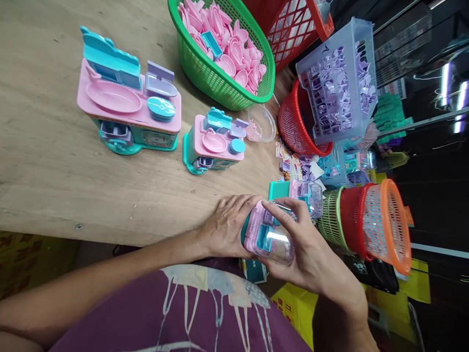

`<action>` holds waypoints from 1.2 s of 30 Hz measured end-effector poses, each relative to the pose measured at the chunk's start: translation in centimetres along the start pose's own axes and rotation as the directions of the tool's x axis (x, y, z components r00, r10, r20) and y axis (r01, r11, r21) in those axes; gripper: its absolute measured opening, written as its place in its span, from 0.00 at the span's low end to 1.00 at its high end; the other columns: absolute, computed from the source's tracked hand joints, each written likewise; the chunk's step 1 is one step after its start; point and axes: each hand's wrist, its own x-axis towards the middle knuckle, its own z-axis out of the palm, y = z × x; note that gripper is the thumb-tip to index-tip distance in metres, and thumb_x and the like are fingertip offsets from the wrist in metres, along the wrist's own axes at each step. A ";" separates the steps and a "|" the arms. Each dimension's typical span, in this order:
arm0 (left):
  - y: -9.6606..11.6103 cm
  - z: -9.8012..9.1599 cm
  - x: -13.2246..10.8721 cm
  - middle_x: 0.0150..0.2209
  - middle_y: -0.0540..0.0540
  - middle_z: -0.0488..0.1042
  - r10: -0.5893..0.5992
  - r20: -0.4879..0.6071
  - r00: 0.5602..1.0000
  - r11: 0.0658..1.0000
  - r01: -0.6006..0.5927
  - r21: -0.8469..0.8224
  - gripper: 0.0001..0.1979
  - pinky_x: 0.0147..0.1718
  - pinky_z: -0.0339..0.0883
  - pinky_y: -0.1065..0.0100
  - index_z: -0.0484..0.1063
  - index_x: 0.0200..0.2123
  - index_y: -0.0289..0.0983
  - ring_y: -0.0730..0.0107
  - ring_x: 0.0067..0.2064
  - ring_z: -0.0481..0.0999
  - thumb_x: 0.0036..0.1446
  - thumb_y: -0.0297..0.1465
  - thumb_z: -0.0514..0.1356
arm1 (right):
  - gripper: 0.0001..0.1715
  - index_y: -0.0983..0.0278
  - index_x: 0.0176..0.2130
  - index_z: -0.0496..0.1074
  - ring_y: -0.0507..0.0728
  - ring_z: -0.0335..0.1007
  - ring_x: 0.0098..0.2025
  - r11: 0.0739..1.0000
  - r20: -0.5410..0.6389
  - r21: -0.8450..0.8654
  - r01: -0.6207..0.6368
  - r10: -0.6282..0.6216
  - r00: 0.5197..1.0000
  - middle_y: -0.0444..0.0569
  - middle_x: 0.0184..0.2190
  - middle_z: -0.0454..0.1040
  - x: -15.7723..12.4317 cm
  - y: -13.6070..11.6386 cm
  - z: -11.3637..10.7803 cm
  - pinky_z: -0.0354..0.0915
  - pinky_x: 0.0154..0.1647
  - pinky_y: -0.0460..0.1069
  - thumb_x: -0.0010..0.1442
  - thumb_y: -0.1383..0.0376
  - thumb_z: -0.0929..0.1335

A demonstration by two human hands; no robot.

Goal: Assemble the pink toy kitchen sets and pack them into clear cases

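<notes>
My left hand (227,227) is wrapped round the teal base of a small toy kitchen (252,232), which lies on its side near the table's front edge. Over its pink top sits a clear plastic cover (280,244), gripped by my right hand (311,252) with thumb and fingers on either side. Turquoise and lilac parts show through the cover. Whether the cover is fully seated cannot be made out. Just beyond my hands lies another covered toy kitchen (280,189). An uncovered small toy kitchen (220,143) and a larger one (128,105) stand upright on the table.
A green basket (210,80) of pink parts stands at the back, near a small clear tub (267,122). To the right are a red basket (295,117), a translucent crate (324,93) of lilac pieces, and stacked baskets (390,227). Yellow material (296,310) lies below.
</notes>
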 end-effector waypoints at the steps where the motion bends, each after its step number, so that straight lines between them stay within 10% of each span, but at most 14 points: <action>1: 0.0 0.0 0.0 0.61 0.39 0.63 0.001 0.002 1.000 1.000 -0.001 -0.002 0.51 0.57 0.58 0.49 0.51 0.63 0.39 0.49 0.60 0.62 0.40 0.52 0.67 | 0.54 0.56 0.68 0.49 0.67 0.52 0.64 1.000 0.003 -0.014 -0.004 0.004 1.000 0.56 0.60 0.51 0.1 -0.3 -0.1 0.63 0.63 0.62 0.50 0.61 0.73; 9: -0.2 0.4 -0.1 0.61 0.38 0.62 0.007 -0.022 1.000 1.000 -0.007 -0.013 0.50 0.58 0.56 0.48 0.50 0.63 0.39 0.49 0.62 0.61 0.40 0.49 0.68 | 0.54 0.56 0.68 0.51 0.67 0.56 0.61 0.999 0.039 -0.025 0.021 -0.020 0.999 0.57 0.59 0.52 0.9 -0.4 -0.7 0.65 0.60 0.62 0.49 0.58 0.75; 13: -0.4 0.9 -0.1 0.64 0.34 0.57 -0.011 -0.032 0.999 1.000 0.010 -0.027 0.63 0.60 0.54 0.46 0.40 0.67 0.38 0.45 0.63 0.58 0.34 0.51 0.70 | 0.56 0.56 0.67 0.51 0.66 0.51 0.65 0.990 -0.085 0.119 0.074 -0.064 0.994 0.55 0.60 0.51 0.3 1.2 1.2 0.58 0.66 0.63 0.47 0.58 0.76; 17: 0.0 0.9 0.3 0.61 0.38 0.61 0.016 -0.004 1.000 1.000 -0.017 -0.018 0.54 0.58 0.57 0.48 0.48 0.64 0.40 0.46 0.60 0.61 0.36 0.46 0.70 | 0.56 0.55 0.67 0.51 0.67 0.49 0.66 0.982 -0.164 0.176 0.063 -0.034 0.986 0.55 0.60 0.50 -0.7 2.3 2.7 0.54 0.68 0.65 0.47 0.59 0.76; 36: 0.3 1.5 0.5 0.60 0.37 0.61 -0.011 0.009 1.000 1.000 0.010 0.028 0.49 0.57 0.57 0.46 0.51 0.62 0.39 0.46 0.59 0.60 0.41 0.51 0.66 | 0.53 0.58 0.67 0.52 0.69 0.56 0.61 0.998 0.033 -0.014 0.058 -0.057 0.998 0.59 0.59 0.53 1.0 0.0 -1.0 0.66 0.58 0.65 0.49 0.62 0.74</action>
